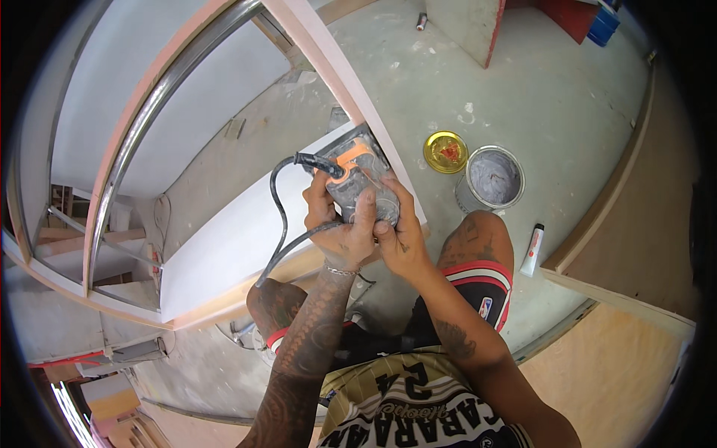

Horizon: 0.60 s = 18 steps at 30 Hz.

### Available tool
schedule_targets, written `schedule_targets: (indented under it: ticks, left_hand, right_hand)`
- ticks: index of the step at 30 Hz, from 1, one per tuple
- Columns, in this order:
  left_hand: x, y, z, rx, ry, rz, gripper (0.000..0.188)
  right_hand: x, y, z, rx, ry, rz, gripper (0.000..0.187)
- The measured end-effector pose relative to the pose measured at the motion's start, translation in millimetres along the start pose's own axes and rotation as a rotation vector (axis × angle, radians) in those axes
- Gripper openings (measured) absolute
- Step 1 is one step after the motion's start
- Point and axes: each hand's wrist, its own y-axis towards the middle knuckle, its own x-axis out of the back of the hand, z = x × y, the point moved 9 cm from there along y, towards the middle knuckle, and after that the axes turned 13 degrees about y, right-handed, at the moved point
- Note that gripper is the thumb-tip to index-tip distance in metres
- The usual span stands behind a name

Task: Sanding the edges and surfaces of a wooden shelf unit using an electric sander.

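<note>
Both my hands grip a dusty grey and orange electric sander. My left hand wraps its left side and lower end, with a bracelet at the wrist. Around the right side curl the fingers of my right hand, and the two thumbs lie close together on the body. The sander's dark flat pad rests at the corner of a white panel with a wooden edge, beside a pale upright strip. From the sander a black cord loops down on the left.
Right of the panel stand an open tin of grey paste and a gold lid with a red smear. A white tube lies near my right knee. A curved frame with a metal strip rises at left; a brown board is at right.
</note>
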Motion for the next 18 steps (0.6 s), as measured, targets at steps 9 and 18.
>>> schedule_targets:
  ticks: [9, 18]
  left_hand:
    - [-1, -5, 5, -0.041, 0.034, 0.054, 0.059]
    - [42, 95, -72, -0.110, -0.022, -0.196, 0.051]
  right_hand:
    - [0, -2, -6, 0.097, -0.008, 0.004, 0.074]
    - [-50, 76, 64, 0.149, 0.007, 0.038, 0.066]
